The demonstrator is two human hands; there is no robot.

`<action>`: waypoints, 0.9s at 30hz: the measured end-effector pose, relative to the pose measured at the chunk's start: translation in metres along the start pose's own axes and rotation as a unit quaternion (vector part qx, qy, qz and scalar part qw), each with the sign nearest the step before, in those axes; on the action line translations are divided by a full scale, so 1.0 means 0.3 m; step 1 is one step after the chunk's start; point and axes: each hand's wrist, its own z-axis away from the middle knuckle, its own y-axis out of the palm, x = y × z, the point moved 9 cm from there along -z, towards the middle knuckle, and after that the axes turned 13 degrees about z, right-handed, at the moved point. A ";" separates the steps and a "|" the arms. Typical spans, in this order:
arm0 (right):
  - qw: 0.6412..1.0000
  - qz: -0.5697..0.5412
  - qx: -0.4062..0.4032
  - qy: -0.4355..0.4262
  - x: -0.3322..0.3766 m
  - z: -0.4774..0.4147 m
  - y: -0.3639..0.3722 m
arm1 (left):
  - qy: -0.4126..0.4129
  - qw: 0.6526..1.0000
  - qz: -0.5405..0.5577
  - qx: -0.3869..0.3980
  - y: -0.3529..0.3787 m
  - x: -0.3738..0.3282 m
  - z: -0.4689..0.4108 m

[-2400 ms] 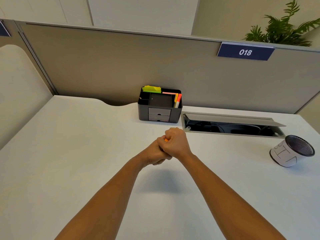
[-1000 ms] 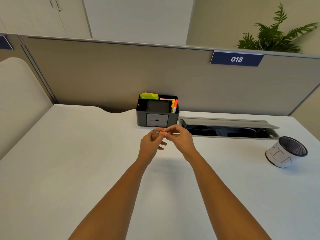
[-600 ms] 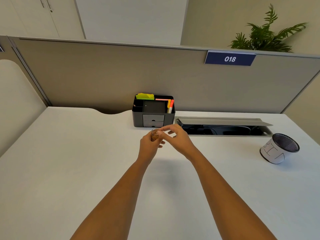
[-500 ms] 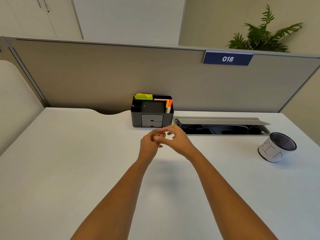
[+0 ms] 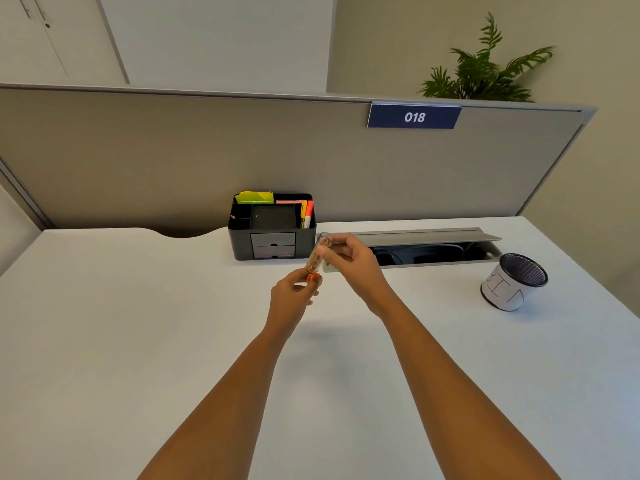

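- A small clear tube (image 5: 316,255) of orange-brown bits is tilting in the air above the table (image 5: 138,323), near the black desk organizer (image 5: 273,233).
- The right hand (image 5: 353,263) is pinching its upper part, grip clamped on it.
- The left hand (image 5: 294,297) is clamping its grip on an orange cap (image 5: 313,277) at the tube's lower end.

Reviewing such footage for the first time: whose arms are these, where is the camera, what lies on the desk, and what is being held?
No machine here: these are a person's two bare arms, filmed by a camera worn on their head, looking forward and down. The right hand pinches the upper part of a small clear tube with brownish contents; the left hand pinches its lower end, where something orange shows. On the white desk are a black organizer with bright notes and markers, an open cable tray, and a tilted mesh cup.
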 end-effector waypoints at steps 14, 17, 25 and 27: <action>0.984 -0.108 -0.120 0.070 -0.314 0.043 -0.579 | 0.011 0.998 -0.001 0.060 0.318 0.041 -0.027; 0.978 -0.088 -0.163 0.100 -0.418 0.060 -0.737 | 0.006 0.997 -0.007 0.071 0.375 0.070 -0.037; 0.905 0.122 -0.311 0.262 -0.671 0.154 -1.122 | 0.000 0.996 -0.019 0.084 0.467 0.148 -0.056; 0.886 0.161 -0.336 0.277 -0.696 0.165 -1.176 | -0.002 0.996 -0.019 0.091 0.490 0.167 -0.061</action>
